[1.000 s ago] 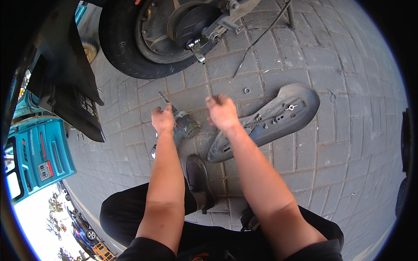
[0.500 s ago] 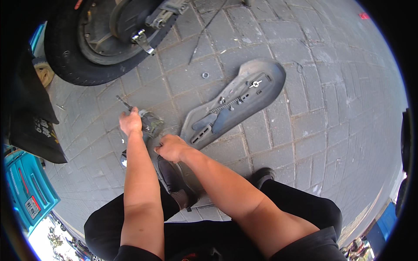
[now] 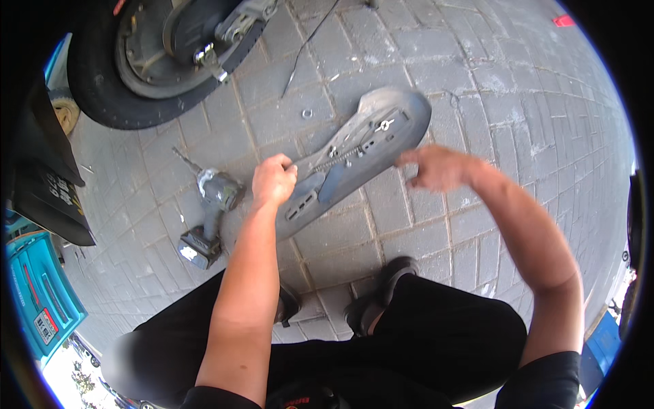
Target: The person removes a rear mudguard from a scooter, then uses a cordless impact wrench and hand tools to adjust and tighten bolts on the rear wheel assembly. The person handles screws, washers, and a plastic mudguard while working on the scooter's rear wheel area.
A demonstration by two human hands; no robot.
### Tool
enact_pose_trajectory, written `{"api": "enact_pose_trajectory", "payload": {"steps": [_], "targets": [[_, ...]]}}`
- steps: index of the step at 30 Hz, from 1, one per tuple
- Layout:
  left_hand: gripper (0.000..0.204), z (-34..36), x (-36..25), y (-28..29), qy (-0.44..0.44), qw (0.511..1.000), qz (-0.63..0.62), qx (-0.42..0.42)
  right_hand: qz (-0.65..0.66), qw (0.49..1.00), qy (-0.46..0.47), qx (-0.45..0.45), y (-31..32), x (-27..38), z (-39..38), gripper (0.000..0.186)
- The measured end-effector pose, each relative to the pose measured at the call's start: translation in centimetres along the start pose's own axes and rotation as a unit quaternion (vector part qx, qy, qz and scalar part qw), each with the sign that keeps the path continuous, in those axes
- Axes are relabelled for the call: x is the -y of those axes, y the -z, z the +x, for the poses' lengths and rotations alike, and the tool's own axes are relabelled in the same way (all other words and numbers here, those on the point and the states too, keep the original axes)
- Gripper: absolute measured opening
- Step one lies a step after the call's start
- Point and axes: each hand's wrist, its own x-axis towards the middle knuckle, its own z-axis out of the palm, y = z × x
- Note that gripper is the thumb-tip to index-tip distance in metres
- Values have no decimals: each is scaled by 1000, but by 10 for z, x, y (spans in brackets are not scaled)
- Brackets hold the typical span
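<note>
A long dark grey mudguard point(image 3: 405, 112) lies slantwise on the paving, hollow side up, with a spring, bolts and a bright wing-shaped metal piece inside. My left hand point(image 3: 274, 180) is closed at its left edge, fingers curled over the rim. Past the opposite edge, my right hand point(image 3: 439, 168) is open, its fingers apart and pointing at the rim; slight blur hides whether they touch. Left of the mudguard, a cordless impact wrench point(image 3: 219, 193) lies on its side with a long socket bit and a black battery.
A wheel with a black tyre point(image 3: 102, 92) stands at the upper left. A metal nut point(image 3: 307, 114) and a thin cable point(image 3: 300, 58) lie on the paving beyond the mudguard. At the left edge is a teal case point(image 3: 48, 300). My shoes point(image 3: 395, 273) are close in front.
My left hand has left the impact wrench and moved right to the mudguard's edge. My right hand has swung right to the mudguard's other side. My feet have shifted.
</note>
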Motion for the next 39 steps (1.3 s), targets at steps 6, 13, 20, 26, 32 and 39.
{"api": "enact_pose_trajectory", "payload": {"steps": [6,13,20,26,32,39], "targets": [[25,11,-40,-22,-79,995,-48,23,466,878,-73,-82,-79,-19,5,62],[42,40,-114,-33,-99,968,-191,-129,480,803,-108,-335,-57,-70,18,50],[22,70,-89,59,99,730,-636,-231,548,769,-69,-321,-44,-57,19,29],[46,71,-85,105,49,764,-574,-289,548,787,-10,-284,-25,-52,33,26],[47,65,-117,81,35,704,-704,-88,559,786,-5,-262,-21,-49,36,21],[34,123,-165,92,-86,569,-813,-87,598,747,10,-288,-31,-54,24,22]]}}
